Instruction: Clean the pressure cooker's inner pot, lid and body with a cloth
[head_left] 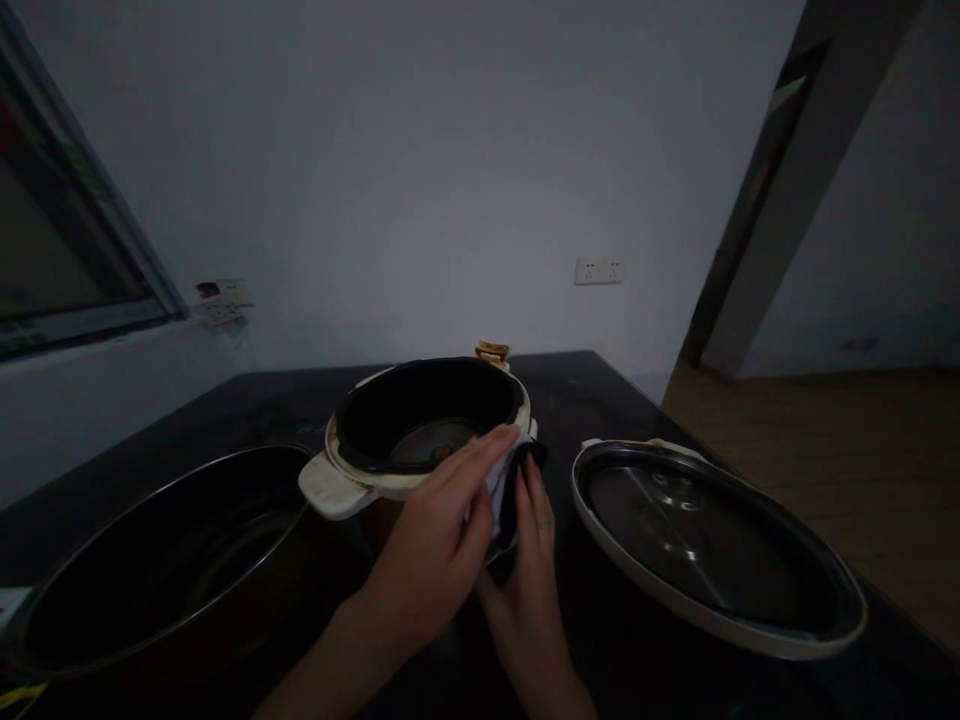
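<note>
A white-rimmed electric cooker (350, 490) with a dark inner pot stands in the middle of the black table. At its front right side my left hand (442, 520) is closed on a white cloth (496, 485), with the fingers reaching over the cooker's rim. Beside it my right hand (536, 540) has its fingers raised and pressed against a black piece (511, 505) next to the cloth. Whether that piece belongs to the cooker or is loose, I cannot tell. My left hand and the cloth hide part of the cooker's front.
A large dark basin (277, 540) sits close on the left. To the right lies a round cooker lid (697, 540), its metal inner side facing up. The black table (562, 390) reaches back to a white wall with a socket (598, 271). A window (67, 200) is at the left.
</note>
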